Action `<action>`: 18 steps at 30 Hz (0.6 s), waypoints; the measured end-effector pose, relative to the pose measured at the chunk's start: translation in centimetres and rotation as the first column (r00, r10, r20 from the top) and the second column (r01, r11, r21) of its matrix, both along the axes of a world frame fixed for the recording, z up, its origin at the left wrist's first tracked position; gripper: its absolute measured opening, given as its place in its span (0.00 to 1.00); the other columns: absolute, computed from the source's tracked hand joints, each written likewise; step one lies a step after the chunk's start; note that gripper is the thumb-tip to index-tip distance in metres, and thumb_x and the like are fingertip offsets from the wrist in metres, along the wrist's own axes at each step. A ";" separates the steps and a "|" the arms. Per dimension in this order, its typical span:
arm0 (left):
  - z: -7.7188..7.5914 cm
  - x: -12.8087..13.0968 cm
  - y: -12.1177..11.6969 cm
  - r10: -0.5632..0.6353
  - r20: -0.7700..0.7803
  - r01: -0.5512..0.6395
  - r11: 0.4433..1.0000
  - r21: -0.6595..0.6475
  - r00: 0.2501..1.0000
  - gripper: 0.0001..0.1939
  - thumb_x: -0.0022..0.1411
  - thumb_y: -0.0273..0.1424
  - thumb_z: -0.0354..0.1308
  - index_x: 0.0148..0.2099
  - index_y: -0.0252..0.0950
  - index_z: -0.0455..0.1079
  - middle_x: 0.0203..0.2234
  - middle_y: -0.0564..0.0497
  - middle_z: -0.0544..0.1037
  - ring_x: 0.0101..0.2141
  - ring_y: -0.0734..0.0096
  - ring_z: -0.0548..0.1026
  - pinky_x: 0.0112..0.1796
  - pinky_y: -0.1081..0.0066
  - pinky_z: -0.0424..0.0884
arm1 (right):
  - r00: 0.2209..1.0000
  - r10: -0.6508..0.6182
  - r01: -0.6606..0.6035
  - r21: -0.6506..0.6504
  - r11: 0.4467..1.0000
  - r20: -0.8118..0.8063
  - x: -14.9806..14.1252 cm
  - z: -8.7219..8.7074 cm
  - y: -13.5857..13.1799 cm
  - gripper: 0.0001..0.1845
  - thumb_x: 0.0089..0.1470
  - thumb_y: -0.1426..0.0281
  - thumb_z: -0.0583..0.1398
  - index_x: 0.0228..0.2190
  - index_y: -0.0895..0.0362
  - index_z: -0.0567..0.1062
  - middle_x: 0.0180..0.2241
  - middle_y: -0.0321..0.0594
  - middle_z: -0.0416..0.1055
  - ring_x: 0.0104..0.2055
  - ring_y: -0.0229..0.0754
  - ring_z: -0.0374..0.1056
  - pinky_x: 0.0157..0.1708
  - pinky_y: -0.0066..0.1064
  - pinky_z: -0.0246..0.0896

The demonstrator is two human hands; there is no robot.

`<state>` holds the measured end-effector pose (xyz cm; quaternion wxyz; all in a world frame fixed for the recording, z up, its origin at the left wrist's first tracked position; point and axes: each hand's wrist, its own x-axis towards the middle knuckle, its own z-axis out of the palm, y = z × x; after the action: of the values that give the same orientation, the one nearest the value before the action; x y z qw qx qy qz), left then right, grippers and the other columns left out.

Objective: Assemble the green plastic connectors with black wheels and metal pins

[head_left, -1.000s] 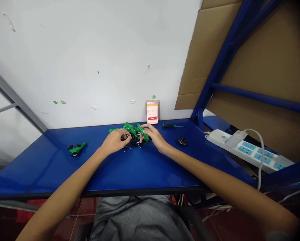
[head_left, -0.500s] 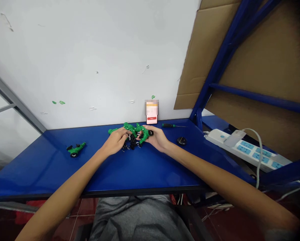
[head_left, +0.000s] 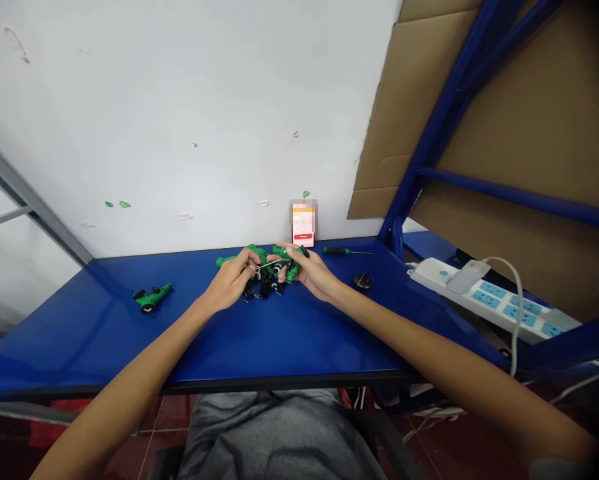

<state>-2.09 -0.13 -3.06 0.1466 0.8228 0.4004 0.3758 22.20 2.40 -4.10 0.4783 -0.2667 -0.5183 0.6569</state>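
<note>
Near the back of the blue table, my left hand [head_left: 233, 277] pinches one end of a thin metal rod [head_left: 268, 265]. My right hand [head_left: 313, 272] closes around the rod's other end, where a small black piece [head_left: 305, 251] shows above the fingers. Whether this piece belongs to the rod I cannot tell. Beneath and between both hands lie green toy parts [head_left: 258, 253], partly covered by the fingers. Several small black parts [head_left: 265, 285] with light rings and pins are heaped just in front of them.
A green toy vehicle piece with black wheels [head_left: 152, 299] lies at the left. A lit phone [head_left: 303, 227] leans on the wall. A screwdriver [head_left: 337, 251] and a round black object [head_left: 362, 281] lie on the blue table [head_left: 279, 347]. A power strip [head_left: 499, 300] stands at right.
The thin metal rod now shows between my hands. My right fingers have shifted over the green part with the black wheel, which was plainer before. My left fingers have lifted into a pinch.
</note>
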 end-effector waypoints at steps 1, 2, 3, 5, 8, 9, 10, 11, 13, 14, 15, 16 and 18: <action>0.1 0.1 -0.1 -0.008 0.008 0.008 1.000 0.012 1.000 0.12 0.77 0.36 0.48 0.49 0.38 0.70 0.32 0.52 0.78 0.32 0.66 0.75 0.36 0.69 0.70 | 0.999 -0.030 0.030 -0.001 1.000 0.022 -0.1 -0.1 0.1 0.29 0.60 0.51 0.68 0.55 0.54 0.74 0.46 0.47 0.82 0.27 0.40 0.76 0.30 0.38 0.79; 0.2 0.2 -0.2 -0.012 0.003 0.012 0.999 0.030 1.000 0.13 0.78 0.38 0.48 0.47 0.38 0.70 0.32 0.51 0.78 0.32 0.67 0.74 0.36 0.69 0.69 | 0.997 -0.062 0.062 0.001 0.998 0.047 -0.1 -0.1 0.1 0.29 0.61 0.49 0.66 0.55 0.54 0.74 0.43 0.46 0.83 0.24 0.40 0.74 0.26 0.37 0.77; 0.3 0.3 -0.3 -0.012 -0.012 0.013 0.998 0.053 1.000 0.14 0.78 0.39 0.48 0.46 0.38 0.70 0.33 0.51 0.78 0.32 0.67 0.74 0.36 0.69 0.69 | 0.993 -0.089 0.089 0.008 0.996 0.071 -0.2 -0.2 0.2 0.29 0.62 0.48 0.65 0.54 0.54 0.74 0.39 0.45 0.82 0.22 0.39 0.73 0.22 0.35 0.74; 0.4 0.5 -0.5 -0.020 -0.049 0.025 0.995 0.098 0.999 0.16 0.79 0.40 0.49 0.43 0.37 0.71 0.33 0.50 0.77 0.32 0.68 0.73 0.36 0.69 0.69 | 0.986 -0.125 0.122 0.035 0.992 0.107 -0.3 -0.2 0.2 0.29 0.61 0.45 0.64 0.51 0.55 0.75 0.35 0.43 0.81 0.18 0.37 0.68 0.15 0.31 0.66; 0.3 0.8 -0.4 -0.048 -0.072 0.058 0.989 0.136 0.996 0.14 0.78 0.39 0.51 0.43 0.37 0.72 0.32 0.50 0.77 0.30 0.70 0.72 0.35 0.70 0.68 | 0.981 -0.142 0.132 0.080 0.988 0.134 -0.3 -0.2 0.0 0.30 0.61 0.43 0.63 0.48 0.55 0.76 0.33 0.40 0.78 0.15 0.33 0.63 0.11 0.27 0.56; 0.3 0.8 -0.4 -0.057 -0.071 0.067 0.987 0.143 0.996 0.14 0.78 0.39 0.51 0.43 0.37 0.73 0.32 0.50 0.76 0.30 0.70 0.71 0.34 0.70 0.68 | 0.980 -0.141 0.129 0.091 0.987 0.142 -0.3 -0.1 0.0 0.30 0.61 0.43 0.63 0.48 0.55 0.76 0.32 0.40 0.78 0.15 0.32 0.61 0.11 0.27 0.54; 0.2 0.8 -0.4 -0.063 -0.072 0.073 0.986 0.150 0.995 0.14 0.78 0.38 0.51 0.42 0.37 0.73 0.32 0.51 0.76 0.29 0.71 0.71 0.34 0.70 0.68 | 0.979 -0.140 0.127 0.098 0.987 0.148 -0.3 -0.1 -0.1 0.29 0.61 0.43 0.62 0.48 0.55 0.77 0.32 0.39 0.77 0.14 0.31 0.60 0.10 0.26 0.53; 0.2 0.8 -0.3 -0.064 -0.074 0.075 0.985 0.158 0.995 0.13 0.78 0.37 0.52 0.42 0.37 0.73 0.31 0.51 0.75 0.29 0.71 0.70 0.33 0.71 0.67 | 0.978 -0.142 0.127 0.103 0.987 0.154 -0.3 -0.2 -0.1 0.29 0.62 0.43 0.62 0.47 0.55 0.77 0.31 0.39 0.77 0.14 0.31 0.59 0.10 0.26 0.52; 0.0 0.8 -0.3 -0.063 -0.086 0.078 0.982 0.174 0.994 0.13 0.78 0.36 0.52 0.42 0.37 0.73 0.30 0.51 0.75 0.28 0.72 0.69 0.33 0.71 0.67 | 0.974 -0.147 0.130 0.108 0.986 0.169 -0.3 -0.3 0.0 0.29 0.62 0.42 0.62 0.47 0.55 0.77 0.31 0.38 0.76 0.14 0.31 0.59 0.10 0.26 0.52; 0.0 0.8 -0.2 -0.064 -0.092 0.080 0.981 0.179 0.994 0.13 0.78 0.36 0.52 0.42 0.37 0.73 0.31 0.51 0.75 0.28 0.72 0.69 0.34 0.71 0.67 | 0.973 -0.150 0.133 0.108 0.985 0.177 -0.4 -0.4 0.0 0.29 0.61 0.42 0.62 0.47 0.55 0.77 0.30 0.38 0.75 0.14 0.31 0.59 0.09 0.26 0.52; -0.1 0.8 -0.2 -0.068 -0.097 0.084 0.980 0.181 0.993 0.13 0.77 0.35 0.52 0.42 0.37 0.74 0.31 0.51 0.76 0.29 0.72 0.70 0.34 0.70 0.68 | 0.971 -0.152 0.134 0.106 0.985 0.182 -0.4 -0.6 0.1 0.29 0.61 0.42 0.62 0.46 0.55 0.77 0.30 0.37 0.75 0.14 0.31 0.60 0.09 0.26 0.52; -0.2 0.8 -0.2 -0.073 -0.100 0.091 0.979 0.183 0.992 0.12 0.77 0.35 0.52 0.42 0.37 0.74 0.32 0.50 0.76 0.29 0.72 0.70 0.35 0.70 0.68 | 0.971 -0.152 0.134 0.103 0.986 0.187 -0.5 -0.7 0.1 0.29 0.61 0.42 0.62 0.46 0.55 0.77 0.30 0.38 0.75 0.14 0.32 0.60 0.09 0.26 0.53; -0.3 0.9 -0.3 -0.082 -0.102 0.099 0.978 0.182 0.991 0.12 0.78 0.35 0.52 0.42 0.37 0.74 0.33 0.50 0.77 0.30 0.72 0.71 0.35 0.70 0.69 | 0.971 -0.144 0.128 0.097 0.987 0.188 -0.5 -0.9 0.2 0.29 0.62 0.42 0.62 0.46 0.55 0.77 0.31 0.38 0.76 0.14 0.32 0.61 0.09 0.27 0.54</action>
<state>-1.22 -0.38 -3.33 0.0666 0.8671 0.3319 0.3655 21.67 2.61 -5.00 0.4801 -0.3441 -0.5704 0.5707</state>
